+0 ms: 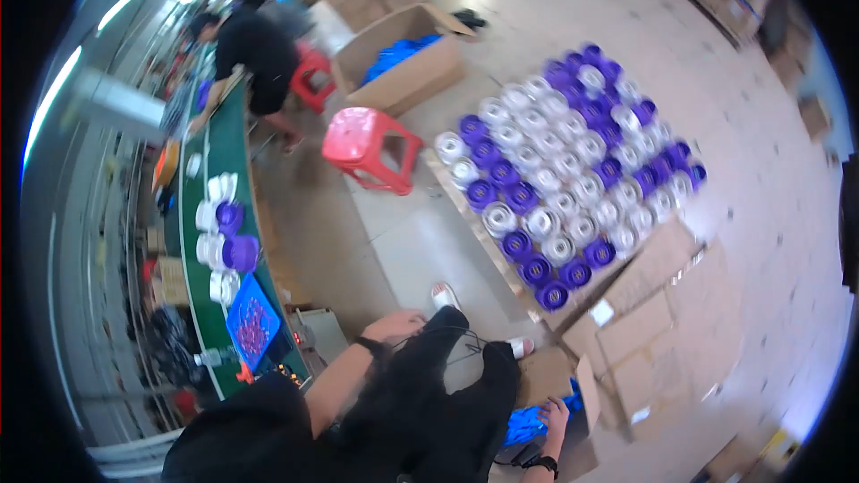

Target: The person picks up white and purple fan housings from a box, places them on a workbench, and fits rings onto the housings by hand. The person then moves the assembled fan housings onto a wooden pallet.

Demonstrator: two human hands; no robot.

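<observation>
My left hand (396,326) is over my left thigh, slightly blurred, with its fingers extended and nothing visible in them. A thin dark cord (465,340) runs across my lap near it. Down at my right side, my right hand (554,414) reaches to an open cardboard box (543,376) beside my leg. Its fingers are slightly apart and bent over shiny blue pieces (525,427) inside the box; I see no piece gripped. What kind of things the blue pieces are, I cannot make out.
A green conveyor belt (198,282) at left carries white and purple round parts (240,253) and a blue tray (253,322) of small pieces. Rows of similar parts (564,165) fill a pallet ahead. Nearby are a red stool (371,148), flattened cardboard (635,340) and a co-worker (255,58).
</observation>
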